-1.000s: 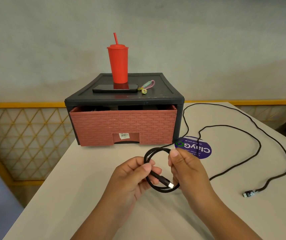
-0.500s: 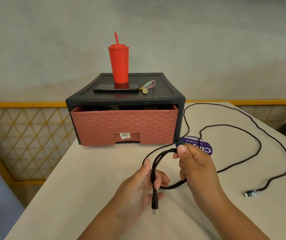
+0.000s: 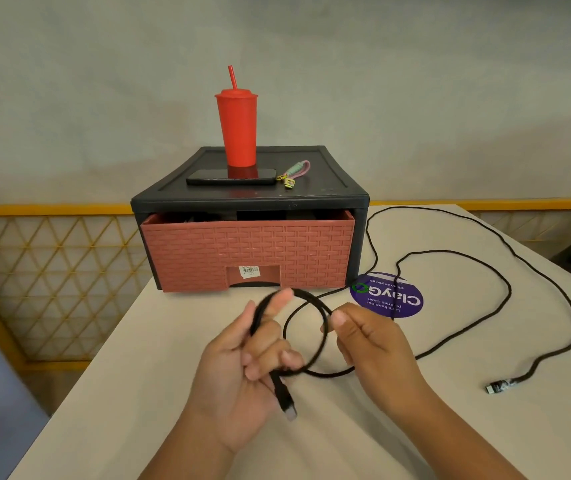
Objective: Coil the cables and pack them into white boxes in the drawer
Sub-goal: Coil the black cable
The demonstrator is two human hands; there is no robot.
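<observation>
A long black cable snakes across the white table to the right, its far plug lying near the right edge. My left hand holds the near end of the cable, fingers curled round it, with the plug hanging below. My right hand pinches the cable loop between thumb and fingers. Two loops span between my hands. Behind them, the brick-pattern drawer sits slightly pulled out of its black case. No white boxes are visible.
On the black case stand a red tumbler with a straw, a dark phone and a small keychain. A purple round sticker lies on the table. A yellow lattice railing runs behind at left.
My hands moved apart and widened the coil. The left hand turned palm up and lifted the cable end; the right hand drew another loop leftward.
</observation>
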